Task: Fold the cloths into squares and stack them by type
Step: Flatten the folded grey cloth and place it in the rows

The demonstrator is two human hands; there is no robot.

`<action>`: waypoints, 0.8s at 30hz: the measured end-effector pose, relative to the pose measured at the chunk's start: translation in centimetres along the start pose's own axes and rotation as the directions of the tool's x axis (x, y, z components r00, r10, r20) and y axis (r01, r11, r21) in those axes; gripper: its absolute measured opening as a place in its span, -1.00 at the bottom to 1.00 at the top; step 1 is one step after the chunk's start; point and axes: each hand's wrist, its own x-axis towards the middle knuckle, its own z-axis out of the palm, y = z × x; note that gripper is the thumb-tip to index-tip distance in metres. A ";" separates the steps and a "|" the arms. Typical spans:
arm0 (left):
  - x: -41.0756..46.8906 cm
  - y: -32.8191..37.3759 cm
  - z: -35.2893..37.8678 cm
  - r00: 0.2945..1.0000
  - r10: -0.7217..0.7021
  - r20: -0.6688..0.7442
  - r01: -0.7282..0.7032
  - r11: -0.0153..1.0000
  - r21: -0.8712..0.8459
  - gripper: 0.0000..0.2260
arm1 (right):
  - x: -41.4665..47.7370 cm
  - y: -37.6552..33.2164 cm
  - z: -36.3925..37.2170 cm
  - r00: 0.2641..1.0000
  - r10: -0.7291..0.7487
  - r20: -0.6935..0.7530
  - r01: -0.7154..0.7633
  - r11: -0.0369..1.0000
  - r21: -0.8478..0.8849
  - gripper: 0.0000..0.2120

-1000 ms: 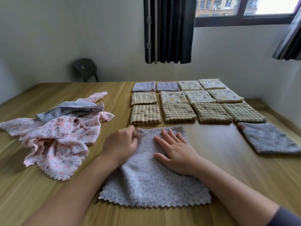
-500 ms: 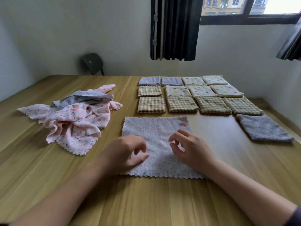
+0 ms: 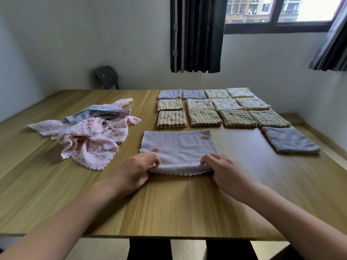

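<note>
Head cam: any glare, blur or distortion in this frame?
Head view: sky in the window is blown out; pale sheen on the table at right; wide-angle stretch toward the frame corners; left hand, right hand and the lilac cloth they pinch look slightly motion-soft.

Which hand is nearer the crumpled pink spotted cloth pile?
Left. The left hand grips the near-left corner of the lilac scallop-edged cloth, just right of the crumpled pink spotted cloth pile; the right hand grips its near-right corner, farther over.
</note>
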 end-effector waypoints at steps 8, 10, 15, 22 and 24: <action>-0.7 -1.4 -1.2 0.972 -0.232 -0.026 0.222 0.951 -0.214 -0.78 | 0.3 2.6 -0.4 0.975 -0.173 -0.139 0.186 0.978 0.092 -0.67; -0.6 -1.5 -1.3 0.955 -0.294 -0.027 0.275 0.920 -0.278 -0.79 | 0.3 3.0 -0.7 0.963 -0.216 -0.162 0.237 0.963 0.126 -0.85; -0.4 -1.3 -1.3 0.943 -0.333 -0.014 0.312 0.896 -0.316 -0.78 | 0.4 3.6 -0.9 0.938 -0.327 -0.113 0.341 0.929 0.143 -0.93; -0.2 -1.4 -1.2 0.933 -0.360 -0.007 0.340 0.886 -0.315 -0.80 | -0.2 4.0 -1.7 0.943 -0.332 0.023 0.326 0.937 0.128 -0.83; -0.1 -1.3 -1.2 0.931 -0.364 -0.007 0.344 0.887 -0.309 -0.81 | 0.0 4.4 -1.8 0.948 -0.315 0.052 0.306 0.943 0.130 -0.87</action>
